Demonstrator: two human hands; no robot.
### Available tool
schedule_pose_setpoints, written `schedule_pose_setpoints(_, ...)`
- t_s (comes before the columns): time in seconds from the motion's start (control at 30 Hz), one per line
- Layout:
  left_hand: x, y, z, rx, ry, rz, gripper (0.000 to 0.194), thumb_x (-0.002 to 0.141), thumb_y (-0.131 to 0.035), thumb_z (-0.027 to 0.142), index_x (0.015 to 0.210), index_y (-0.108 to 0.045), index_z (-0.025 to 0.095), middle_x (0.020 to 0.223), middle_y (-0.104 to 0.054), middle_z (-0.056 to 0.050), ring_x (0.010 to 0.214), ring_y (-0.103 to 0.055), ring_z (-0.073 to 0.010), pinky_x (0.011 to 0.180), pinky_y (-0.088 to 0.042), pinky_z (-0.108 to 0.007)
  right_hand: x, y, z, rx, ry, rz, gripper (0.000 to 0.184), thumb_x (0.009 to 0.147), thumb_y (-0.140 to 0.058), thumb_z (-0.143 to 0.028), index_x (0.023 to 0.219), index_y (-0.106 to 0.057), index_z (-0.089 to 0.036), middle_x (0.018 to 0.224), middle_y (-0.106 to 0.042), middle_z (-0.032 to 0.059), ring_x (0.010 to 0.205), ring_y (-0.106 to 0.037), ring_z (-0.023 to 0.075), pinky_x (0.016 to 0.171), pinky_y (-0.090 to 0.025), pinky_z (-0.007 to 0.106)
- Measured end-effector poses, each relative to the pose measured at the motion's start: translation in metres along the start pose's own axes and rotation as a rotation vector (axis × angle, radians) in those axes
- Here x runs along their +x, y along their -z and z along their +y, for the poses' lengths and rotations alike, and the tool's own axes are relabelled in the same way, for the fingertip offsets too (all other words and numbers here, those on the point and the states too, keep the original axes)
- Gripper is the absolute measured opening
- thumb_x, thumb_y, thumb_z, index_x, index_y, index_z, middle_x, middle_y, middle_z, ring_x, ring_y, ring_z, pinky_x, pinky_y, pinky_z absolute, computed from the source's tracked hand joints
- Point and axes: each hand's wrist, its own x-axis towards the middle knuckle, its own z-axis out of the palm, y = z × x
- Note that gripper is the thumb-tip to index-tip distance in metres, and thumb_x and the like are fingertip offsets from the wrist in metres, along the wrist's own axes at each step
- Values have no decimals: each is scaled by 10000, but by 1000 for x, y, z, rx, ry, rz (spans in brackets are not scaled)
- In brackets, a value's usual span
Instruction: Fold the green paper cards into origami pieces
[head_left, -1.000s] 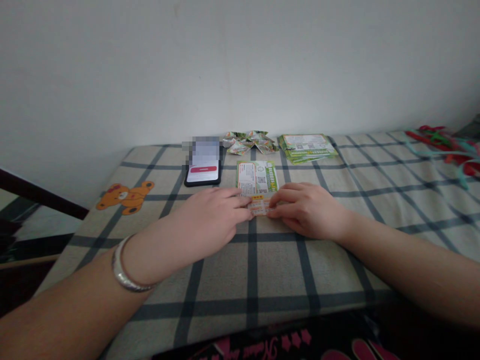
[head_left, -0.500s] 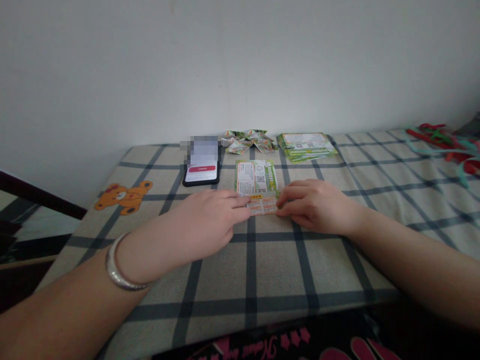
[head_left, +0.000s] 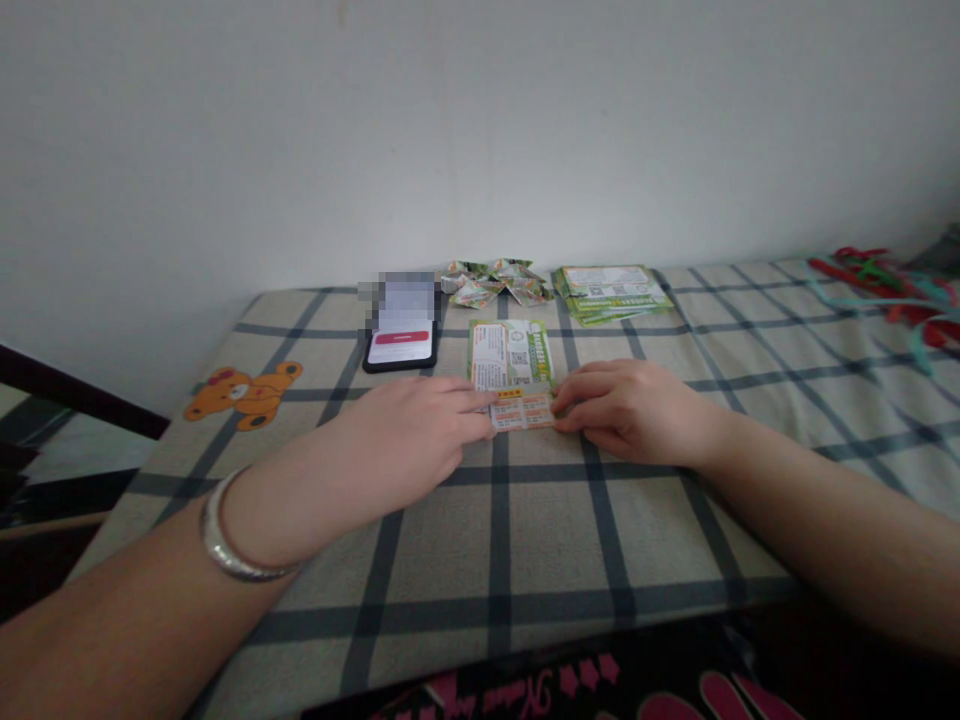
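A printed green-and-white paper flyer [head_left: 511, 355] lies on the checked tablecloth in front of me, its near part folded up so that a strip with orange print faces me. My left hand [head_left: 409, 435], with a silver bangle on the wrist, has its fingertips on the left end of this folded strip; its thumb is hidden. At the right end, my right hand [head_left: 634, 412] has curled fingers closed on the edge of the flyer.
Behind the flyer are several folded paper pieces [head_left: 495, 285], with a stack of similar flyers [head_left: 615, 290] to their right. A lit phone [head_left: 403, 345] lies left of them. Further out are a bear-shaped patch [head_left: 244, 395] and tangled red and teal ribbons [head_left: 885, 280]. A wall [head_left: 480, 130] borders the table.
My left hand has slid slightly left along the folded strip, uncovering a little more of it. The right hand stays at the flyer's right edge.
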Motion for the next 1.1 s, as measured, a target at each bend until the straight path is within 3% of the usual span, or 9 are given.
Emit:
schedule_pose_setpoints(0.13, 3, -1, -3, -68, 52, 0, 311, 840, -487, 96, 1015, -701, 240, 1202, -661, -46, 1117, -606, -234, 964, -497, -442, 0, 0, 2, 75, -13, -1, 228, 849, -542, -132, 915, -749, -198, 993, -723, 56, 935, -645, 192, 815, -516, 354)
schedule_pose_setpoints(0.23, 5, -6, -5, -130, 60, 74, 291, 853, -485, 109, 985, -716, 228, 1291, -619, -70, 1175, -584, -236, 996, -484, -438, -1, -1, 5, 127, -19, 9, 230, 836, -554, -124, 920, -752, -203, 1000, -720, 56, 963, -638, 197, 855, -508, 376)
schedule_pose_setpoints(0.4, 8, -15, -6, -72, 15, 186, 248, 869, -481, 124, 973, -696, 190, 1203, -656, -90, 1112, -615, -234, 970, -502, -419, 0, -5, 10, 208, -54, 41, 256, 817, -538, -78, 897, -745, -207, 985, -717, 57, 966, -633, 193, 872, -502, 382)
schedule_pose_setpoints(0.53, 12, -19, -1, -22, 75, 204, 182, 919, -476, 201, 955, -650, 159, 1114, -673, -92, 1049, -619, -238, 938, -502, -420, 2, -5, 10, 248, -73, 41, 283, 777, -518, -35, 883, -731, -190, 970, -710, 59, 946, -625, 187, 870, -491, 365)
schedule_pose_setpoints(0.73, 15, -23, 5, -73, 202, 220, 256, 910, -547, 310, 1101, -575, 141, 1105, -629, -97, 1057, -576, -255, 911, -498, -423, 5, -3, 5, 171, -95, 31, 261, 789, -489, -57, 881, -705, -172, 926, -687, 69, 925, -603, 200, 848, -478, 370)
schedule_pose_setpoints(0.93, 15, -31, 7, -89, 210, 287, 356, 904, -560, 318, 1216, -526, 150, 1219, -591, -108, 1157, -535, -269, 996, -457, -458, 9, -11, 1, 66, -166, 150, 143, 852, -559, -185, 952, -660, -164, 1004, -673, 89, 942, -608, 209, 847, -494, 365)
schedule_pose_setpoints(1.1, 16, -34, 6, -141, 214, 401, 439, 852, -632, 271, 1243, -485, 135, 1232, -577, -129, 1177, -538, -266, 1016, -462, -449, 11, -18, 1, 3, -257, 162, 425, 839, -655, -330, 1217, -591, -145, 1122, -671, 117, 1040, -605, 254, 915, -491, 422)
